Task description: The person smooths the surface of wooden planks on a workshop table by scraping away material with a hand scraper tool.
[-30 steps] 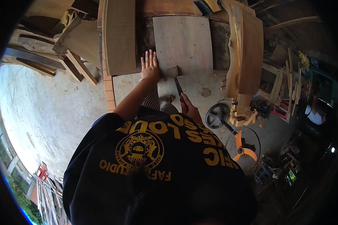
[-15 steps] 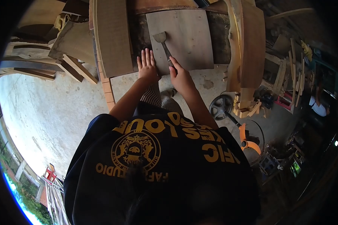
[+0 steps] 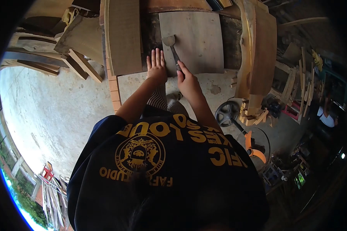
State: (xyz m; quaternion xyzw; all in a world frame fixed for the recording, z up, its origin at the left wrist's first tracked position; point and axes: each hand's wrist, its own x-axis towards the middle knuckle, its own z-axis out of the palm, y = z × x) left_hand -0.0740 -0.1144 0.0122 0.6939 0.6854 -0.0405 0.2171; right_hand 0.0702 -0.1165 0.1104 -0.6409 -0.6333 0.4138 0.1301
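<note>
A thin, pale wooden panel [image 3: 200,42] lies on a dark, stained worktop [image 3: 232,48]. My right hand [image 3: 189,82] is closed round the handle of a putty knife [image 3: 169,40], whose wide blade rests on the panel close to its left edge. My left hand [image 3: 157,69] is flat with fingers stretched out, at the lower left edge of the panel. Its fingertips reach over the dark strip of worktop, and nothing is held in it. A brown board [image 3: 124,38] lies left of that hand.
Planks [image 3: 263,52] stand along the worktop's right side. A floor fan [image 3: 254,148] with orange blades is at lower right, beside stacked wood offcuts [image 3: 254,115]. Leaning boards [image 3: 81,38] fill the upper left. Another person [image 3: 326,116] is at far right.
The whole view has shifted slightly, so the bench appears further right. Against the panel, the putty knife's blade has moved a little left, toward the edge. My left hand stays flat beside it.
</note>
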